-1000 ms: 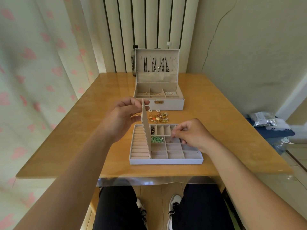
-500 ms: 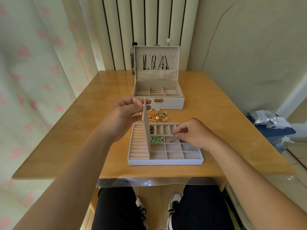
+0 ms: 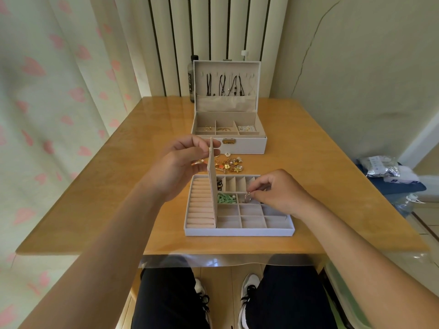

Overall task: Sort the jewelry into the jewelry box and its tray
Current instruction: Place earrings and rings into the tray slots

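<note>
A white compartment tray (image 3: 237, 232) lies at the table's near edge, with beige ring rolls at its left. My left hand (image 3: 180, 162) pinches the top of the tray's upright beige flap (image 3: 212, 186). My right hand (image 3: 275, 191) pinches a small silvery jewelry piece (image 3: 247, 196) over a middle compartment, next to green pieces (image 3: 225, 198). A pile of gold jewelry (image 3: 229, 165) lies between the tray and the open white jewelry box (image 3: 242, 143), whose lid holds hanging necklaces (image 3: 225, 85).
A dark bottle (image 3: 190, 79) stands behind the box at the table's far edge. A clear plastic sheet (image 3: 237, 260) overhangs the table's near edge above my knees. To the right, beside the table, packets (image 3: 380, 166) lie on a blue surface.
My right hand has drawn slightly toward me with the silvery piece, from the tray's upper row to a middle compartment. My left hand still holds the flap upright.
</note>
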